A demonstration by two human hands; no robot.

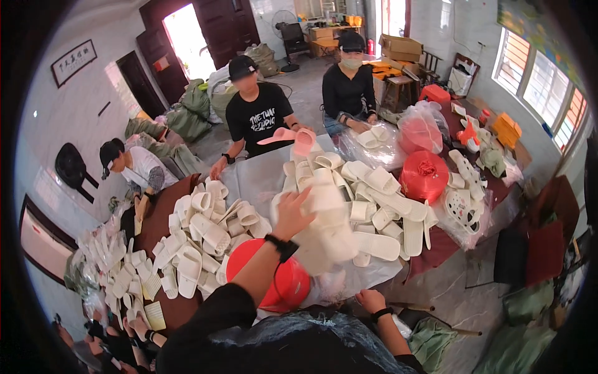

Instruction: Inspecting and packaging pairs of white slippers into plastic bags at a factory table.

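My left hand point(293, 215) reaches over the table with its thumb and fingers apart. Right beside it, a blurred bunch of cream slide sandals point(327, 230) is in motion, and whether the fingers touch them is unclear. Under my left forearm is a red round tub point(293, 283), partly hidden by the arm. My right hand point(372, 301) is low by the table's near edge with curled fingers; anything inside them is hidden. Heaps of cream slides lie on both sides, a left pile point(208, 230) and a right pile point(380, 199).
Across the table one person point(258, 112) holds pink slides point(303, 142); another point(349, 90) handles slides on clear plastic. A third person point(140, 168) bends at the left. A red twine roll point(425, 176) and white clogs point(461, 209) are at the right. Stool legs point(458, 332) stick out near my right arm.
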